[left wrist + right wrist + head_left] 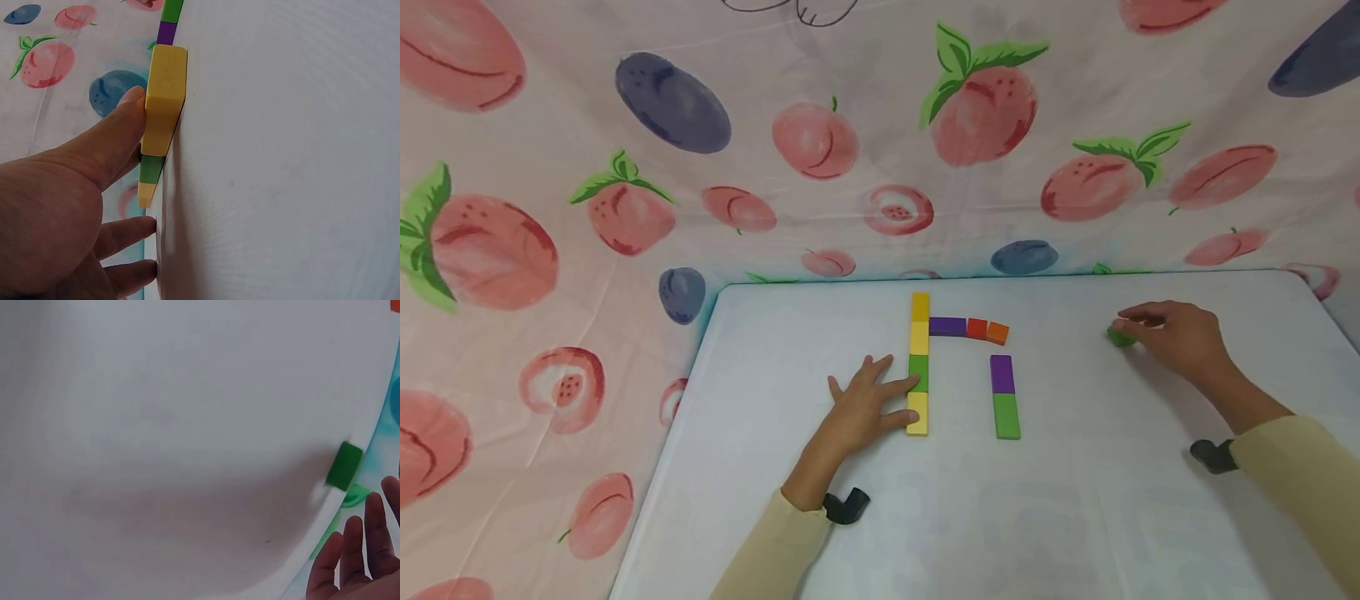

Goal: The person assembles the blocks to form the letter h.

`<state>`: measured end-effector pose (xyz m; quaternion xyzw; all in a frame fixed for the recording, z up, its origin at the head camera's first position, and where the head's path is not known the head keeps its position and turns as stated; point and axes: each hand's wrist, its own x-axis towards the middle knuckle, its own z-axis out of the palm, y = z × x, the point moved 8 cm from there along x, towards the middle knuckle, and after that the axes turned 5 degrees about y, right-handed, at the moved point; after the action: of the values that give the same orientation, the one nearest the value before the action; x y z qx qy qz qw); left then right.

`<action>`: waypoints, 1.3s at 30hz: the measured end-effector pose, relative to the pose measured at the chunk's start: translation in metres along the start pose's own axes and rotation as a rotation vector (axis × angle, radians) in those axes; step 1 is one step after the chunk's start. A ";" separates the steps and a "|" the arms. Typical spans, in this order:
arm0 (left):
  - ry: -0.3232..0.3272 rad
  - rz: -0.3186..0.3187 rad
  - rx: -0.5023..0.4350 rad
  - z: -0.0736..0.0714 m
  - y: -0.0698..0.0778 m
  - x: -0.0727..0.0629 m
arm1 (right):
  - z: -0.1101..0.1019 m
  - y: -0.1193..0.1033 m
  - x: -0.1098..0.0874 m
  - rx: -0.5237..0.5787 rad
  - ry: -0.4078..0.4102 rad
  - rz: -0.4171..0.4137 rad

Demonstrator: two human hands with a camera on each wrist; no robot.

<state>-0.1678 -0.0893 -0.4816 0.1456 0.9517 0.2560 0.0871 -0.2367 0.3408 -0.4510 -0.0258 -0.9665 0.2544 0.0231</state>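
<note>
A column of yellow blocks [921, 337] with a green block [918, 363] among them stands on the white table. My left hand [861, 408] lies beside it, fingers spread, with the fingertips at the green block and the lowest yellow block [166, 100]. Its thumb [128, 109] reaches the side of that yellow block. Far to the right, my right hand [1176, 337] is at a separate green block [1121, 337], thumb and forefinger over it in the head view. In the right wrist view its extended fingers [353, 550] stand apart from this green block [344, 466].
From the column a purple block [947, 327], a red block [977, 328] and an orange block [997, 333] run right. Below them lie a purple block [1002, 374] and a long green block [1007, 417] end to end. A fruit-print cloth [865, 83] hangs behind the table [1075, 517].
</note>
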 end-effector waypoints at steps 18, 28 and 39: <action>0.000 -0.002 0.008 0.000 0.000 0.000 | 0.010 0.026 -0.001 0.008 -0.072 0.080; 0.006 0.005 0.011 0.000 0.001 0.001 | 0.014 0.024 -0.001 0.002 -0.070 0.068; -0.001 -0.002 0.024 0.000 0.001 0.001 | 0.014 0.025 -0.002 0.040 -0.059 0.085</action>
<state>-0.1683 -0.0884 -0.4808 0.1459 0.9547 0.2446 0.0863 -0.2344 0.3553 -0.4753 -0.0590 -0.9595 0.2751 -0.0159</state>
